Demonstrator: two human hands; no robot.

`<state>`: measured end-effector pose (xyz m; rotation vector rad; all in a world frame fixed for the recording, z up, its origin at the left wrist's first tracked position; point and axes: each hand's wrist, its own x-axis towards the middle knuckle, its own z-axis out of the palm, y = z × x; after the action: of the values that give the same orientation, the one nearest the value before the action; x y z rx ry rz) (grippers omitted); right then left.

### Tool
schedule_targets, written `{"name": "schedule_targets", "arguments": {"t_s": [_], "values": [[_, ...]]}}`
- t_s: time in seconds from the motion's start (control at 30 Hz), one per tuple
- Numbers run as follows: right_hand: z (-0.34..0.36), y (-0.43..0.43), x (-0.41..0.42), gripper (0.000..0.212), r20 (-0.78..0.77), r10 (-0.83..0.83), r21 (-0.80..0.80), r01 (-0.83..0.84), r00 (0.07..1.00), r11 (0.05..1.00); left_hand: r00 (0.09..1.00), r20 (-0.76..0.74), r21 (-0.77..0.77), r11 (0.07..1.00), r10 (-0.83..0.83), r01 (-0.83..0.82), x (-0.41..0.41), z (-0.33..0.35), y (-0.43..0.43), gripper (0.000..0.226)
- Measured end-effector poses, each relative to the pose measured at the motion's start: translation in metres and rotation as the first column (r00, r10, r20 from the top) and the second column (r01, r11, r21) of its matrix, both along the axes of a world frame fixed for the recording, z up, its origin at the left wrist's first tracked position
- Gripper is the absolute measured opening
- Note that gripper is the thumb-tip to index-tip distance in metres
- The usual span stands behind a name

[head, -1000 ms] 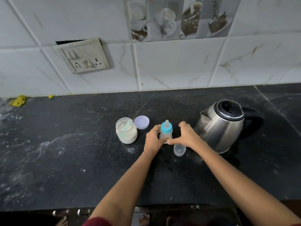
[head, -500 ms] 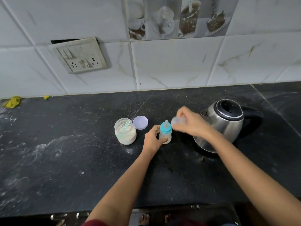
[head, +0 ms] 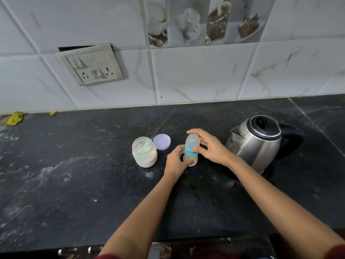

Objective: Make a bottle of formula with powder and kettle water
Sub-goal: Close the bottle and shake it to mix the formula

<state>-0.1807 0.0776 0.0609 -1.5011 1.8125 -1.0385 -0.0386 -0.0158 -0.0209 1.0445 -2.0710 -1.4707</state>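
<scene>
Black speckled countertop [head: 74,184] is bearing the whole setup, and the small translucent bottle [head: 189,158] is standing near its middle, between the powder jar [head: 144,156] and the steel kettle [head: 255,144]. The bottle's long axis is running close to vertical, leaning a little toward the tiled wall in this view, with its base down at the counter and its top pointing up. A teal collar [head: 188,151] is ringing its neck, and a clear cap [head: 192,141] is sitting over the top end. The left hand [head: 175,160] is gripping the bottle's lower body, fingers curled round it and the thumb lying across the front near the base. The right hand [head: 210,146] is arching over from the kettle side, its fingers curving round the clear cap and its thumb touching just at the collar. The jar is standing open just left of the left hand, with a pale teal scoop [head: 145,146] leaning inside on the powder. Its lilac lid [head: 161,141] is lying flat just behind it. The kettle's spout is facing toward the hands and its black handle is pointing away to the right.
</scene>
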Motion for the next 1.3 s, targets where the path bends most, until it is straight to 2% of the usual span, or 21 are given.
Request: {"name": "schedule_targets", "arguments": {"t_s": [0.27, 0.53, 0.87, 1.03, 1.13, 1.3], "values": [[-0.014, -0.005, -0.002, 0.053, -0.111, -0.023, 0.060, 0.030, 0.994, 0.998, 1.000, 0.000, 0.008, 1.000, -0.006, 0.006, 0.001, -0.004, -0.001, 0.057], [-0.020, -0.005, -0.001, 0.052, -0.206, -0.048, 0.005, 0.050, 0.977, 0.999, 0.999, -0.025, -0.012, 0.999, 0.029, -0.029, -0.001, -0.008, 0.001, 0.052], [-0.033, -0.006, 0.016, 0.057, -0.373, -0.193, -0.084, 0.175, 0.908, 0.981, 0.998, -0.041, -0.021, 0.999, 0.040, -0.041, -0.001, -0.008, 0.003, 0.051], [-0.034, -0.008, 0.020, 0.061, -0.371, -0.210, -0.035, 0.212, 0.904, 0.977, 0.999, -0.024, -0.015, 0.999, 0.030, -0.030, 0.000, -0.004, 0.002, 0.052], [-0.034, -0.007, 0.021, 0.065, -0.318, -0.204, -0.006, 0.213, 0.926, 0.977, 1.000, -0.026, 0.002, 1.000, 0.005, -0.005, 0.000, -0.002, 0.002, 0.054], [-0.028, -0.003, 0.017, 0.089, -0.205, -0.189, 0.018, 0.197, 0.960, 0.980, 0.996, 0.022, 0.004, 0.996, -0.092, 0.092, 0.007, 0.000, -0.004, 0.080]]}}
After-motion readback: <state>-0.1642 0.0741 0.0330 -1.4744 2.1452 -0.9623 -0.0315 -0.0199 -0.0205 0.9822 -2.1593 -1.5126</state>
